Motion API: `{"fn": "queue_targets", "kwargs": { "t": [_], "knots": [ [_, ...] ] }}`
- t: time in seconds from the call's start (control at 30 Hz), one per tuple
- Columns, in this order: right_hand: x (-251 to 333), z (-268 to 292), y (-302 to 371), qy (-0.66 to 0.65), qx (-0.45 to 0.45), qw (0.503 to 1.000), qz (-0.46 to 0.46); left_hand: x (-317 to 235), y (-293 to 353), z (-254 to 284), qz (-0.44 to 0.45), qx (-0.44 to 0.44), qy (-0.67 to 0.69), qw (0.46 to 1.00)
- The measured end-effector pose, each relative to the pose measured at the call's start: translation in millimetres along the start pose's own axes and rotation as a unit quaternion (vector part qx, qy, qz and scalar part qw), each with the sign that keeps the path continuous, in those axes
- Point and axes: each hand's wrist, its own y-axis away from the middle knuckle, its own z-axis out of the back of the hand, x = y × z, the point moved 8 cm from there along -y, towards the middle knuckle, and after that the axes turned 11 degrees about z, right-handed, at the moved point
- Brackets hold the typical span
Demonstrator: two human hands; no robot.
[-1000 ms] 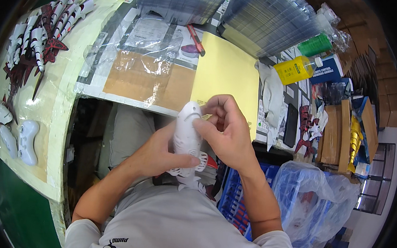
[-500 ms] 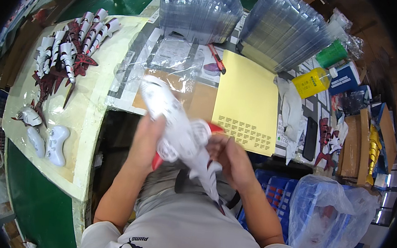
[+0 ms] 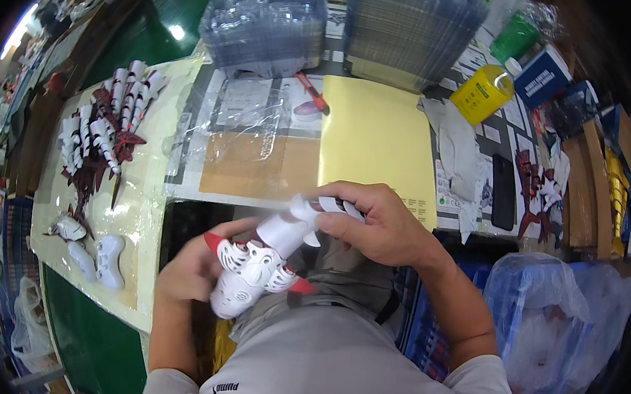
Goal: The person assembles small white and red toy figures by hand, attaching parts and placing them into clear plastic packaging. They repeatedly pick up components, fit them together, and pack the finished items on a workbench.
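Note:
A white toy fish (image 3: 238, 291) with red-tipped fins and a jointed tail is held above my lap, just off the table's front edge. Its rounded body points down toward me, and the tail runs up to the right. My right hand (image 3: 380, 228) grips the tail between thumb and fingers, hiding its tip. Against the left side of the body, my left hand (image 3: 191, 265) is closed around the toy beside a red fin, its fingers partly hidden and a little blurred.
Striped tail pieces (image 3: 110, 125) lie heaped on the left table, with white controllers (image 3: 110, 261) nearer me. Clear plastic trays (image 3: 265, 30) stand stacked behind yellow sheets (image 3: 375, 142) and a red box cutter (image 3: 310, 93). A yellow bottle (image 3: 483, 92) and black phone (image 3: 503, 191) are at right, above a bag-lined blue crate (image 3: 543, 319).
The toy has been turned end for end: its body now points toward me and its tail away to the right. My right hand has moved onto the tail.

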Motion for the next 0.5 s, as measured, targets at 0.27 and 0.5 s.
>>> {"fn": "queue_targets", "kwargs": {
  "t": [0.27,0.5],
  "knots": [
    [6,10,-8,0.121,0.033,0.988,0.086,4,-28,-46,0.058,0.031,0.070,0.995],
    [-46,-5,-1,-0.372,-0.047,0.927,-0.008,-2,-23,-35,-0.030,0.047,0.236,0.970]
  ]
}}
